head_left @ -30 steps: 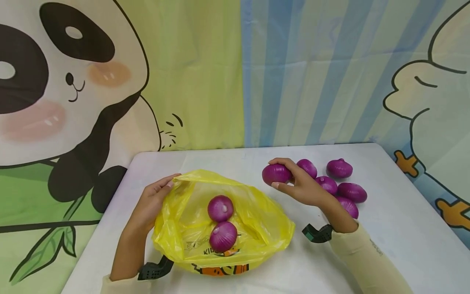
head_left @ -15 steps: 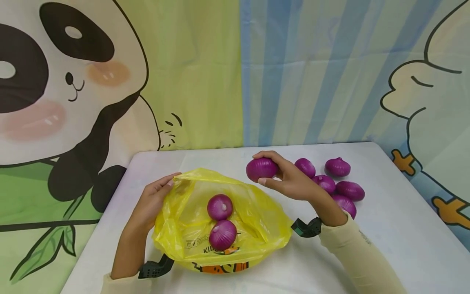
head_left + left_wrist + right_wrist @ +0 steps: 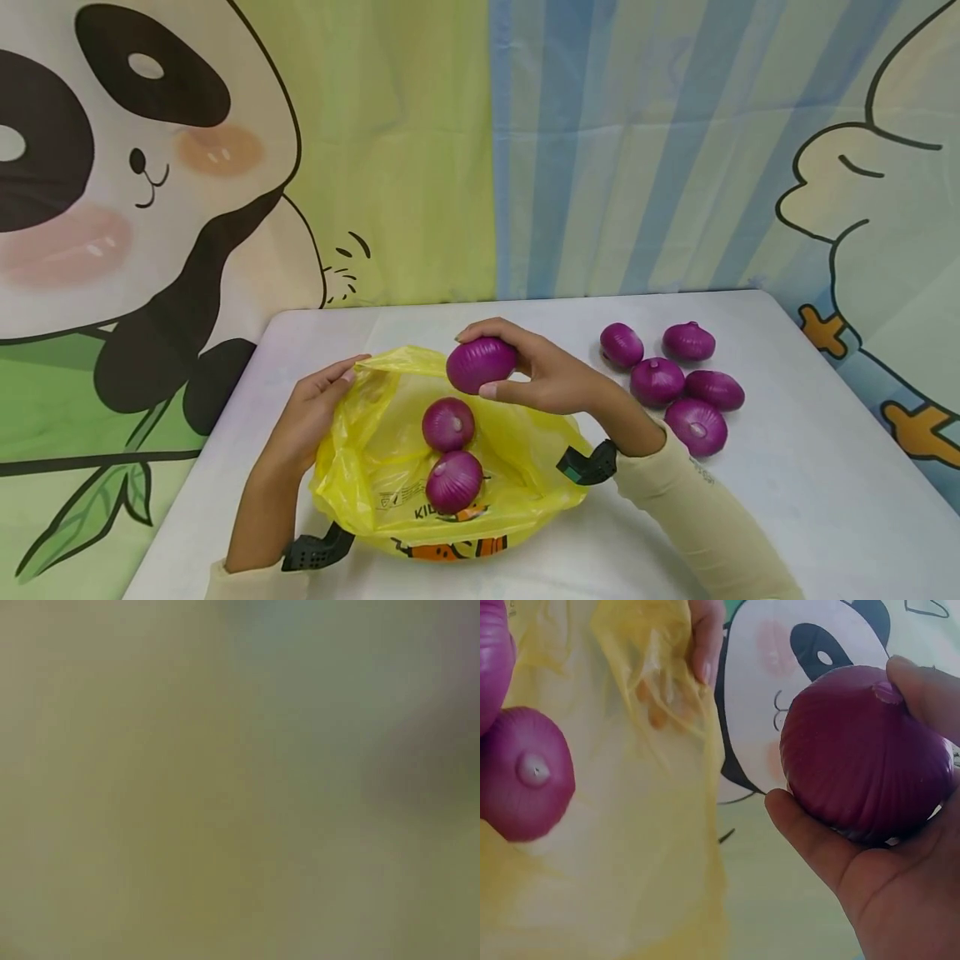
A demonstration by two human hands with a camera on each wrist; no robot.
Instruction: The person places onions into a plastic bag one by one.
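Observation:
A yellow plastic bag [image 3: 525, 442] lies with its mouth spread toward me, and two red onions [image 3: 454, 482] rest inside. My left hand [image 3: 311, 417] grips the bag's left rim between thumb and fingers, some of them hidden behind the plastic. Over the far right part of the opening, my right hand [image 3: 551, 371] holds another red onion [image 3: 481, 365] between thumb and fingers. The right wrist view shows that held onion [image 3: 862, 754] up close, beside the bag's edge [image 3: 675, 847]. The left wrist view is only a blur of yellow and grey.
Several more red onions [image 3: 657, 382] sit in a loose cluster to the right on the white table [image 3: 795, 467]. Behind the table hangs a printed cloth [image 3: 420, 167] with a panda. A black wrist camera [image 3: 588, 463] sits on my right wrist.
My right hand has carried its onion leftward from near the cluster to over the bag, uncovering the onions behind it. The left hand stays on the rim.

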